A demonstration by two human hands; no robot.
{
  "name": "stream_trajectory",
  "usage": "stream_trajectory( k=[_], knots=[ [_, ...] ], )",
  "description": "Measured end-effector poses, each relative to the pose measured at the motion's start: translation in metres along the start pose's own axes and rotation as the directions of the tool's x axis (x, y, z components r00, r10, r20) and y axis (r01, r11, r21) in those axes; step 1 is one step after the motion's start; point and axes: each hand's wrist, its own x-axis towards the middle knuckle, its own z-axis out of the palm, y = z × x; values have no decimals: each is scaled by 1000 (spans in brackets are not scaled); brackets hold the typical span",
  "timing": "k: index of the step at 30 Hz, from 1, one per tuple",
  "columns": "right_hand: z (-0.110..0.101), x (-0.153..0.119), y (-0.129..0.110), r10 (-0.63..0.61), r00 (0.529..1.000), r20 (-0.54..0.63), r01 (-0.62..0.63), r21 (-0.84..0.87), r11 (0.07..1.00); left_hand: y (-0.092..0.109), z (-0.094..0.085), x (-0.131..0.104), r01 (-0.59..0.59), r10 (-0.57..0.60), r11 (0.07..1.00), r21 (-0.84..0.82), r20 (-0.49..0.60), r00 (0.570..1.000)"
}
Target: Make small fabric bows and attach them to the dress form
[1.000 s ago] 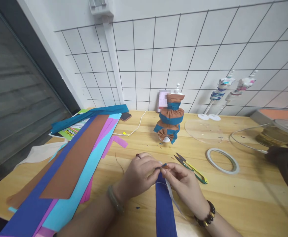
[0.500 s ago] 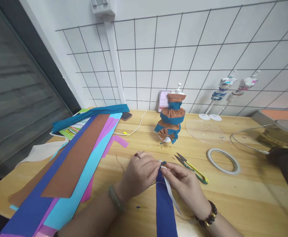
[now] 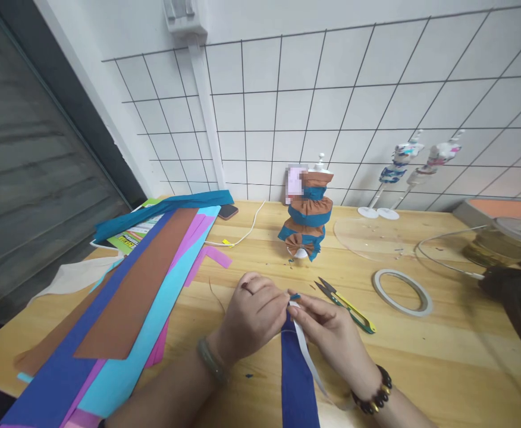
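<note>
Above the blue strip (image 3: 298, 383), a white ribbon (image 3: 303, 342) was pinched by the right hand (image 3: 334, 327) beside a teal scrap (image 3: 295, 296); the left hand's (image 3: 256, 309) grip, fingertips hidden, could not be told. The ribbon was best kept flat, untwisted.

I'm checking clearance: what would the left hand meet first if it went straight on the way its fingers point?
The left hand would probably meet the right hand first, where that one holds the white strip; depth there is hard to judge.

Only unreadable lettering (image 3: 127, 241), on green sheet (image 3: 116, 243)
</note>
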Motion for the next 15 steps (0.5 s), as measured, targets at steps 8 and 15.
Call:
stream_trajectory(
  k=[8, 15],
  knots=[
    [2, 2, 0, -3, 999, -39, 7, 96, 995, 1, -1, -1, -4, 3, 999, 48, 21, 1000],
    [2, 1, 4, -42, 996, -76, 40, -18, 999, 0, -1, -2, 4, -4, 998, 65, -10, 1000]
  ],
)
